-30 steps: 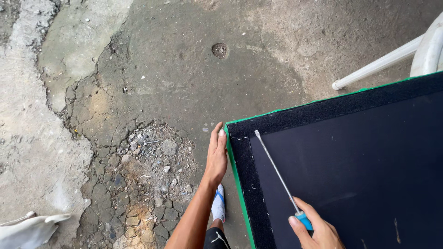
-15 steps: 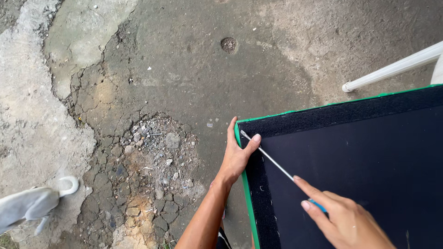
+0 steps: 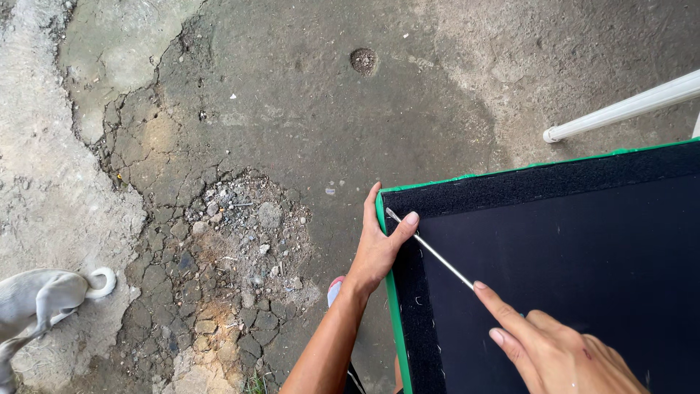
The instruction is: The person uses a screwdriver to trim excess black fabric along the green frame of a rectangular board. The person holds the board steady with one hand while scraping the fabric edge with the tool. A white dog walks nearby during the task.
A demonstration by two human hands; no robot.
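rod tip moved to corner | left hand fingers grip one panel | right hand fingers hold one rod

Even, soft daylight, no hard shadows. Ground sharp across frame, cracks crisp. Black panel at lower right very dark, little detail. Slight softness on right hand at bottom edge. No glare.

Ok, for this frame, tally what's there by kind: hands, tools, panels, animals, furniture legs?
Hands: 2, left hand gripping the panel's corner, right hand on the tool
Thin metal tool: 1
Black green-edged panel: 1
Grey animal: 1
White furniture leg: 1
Total: 6
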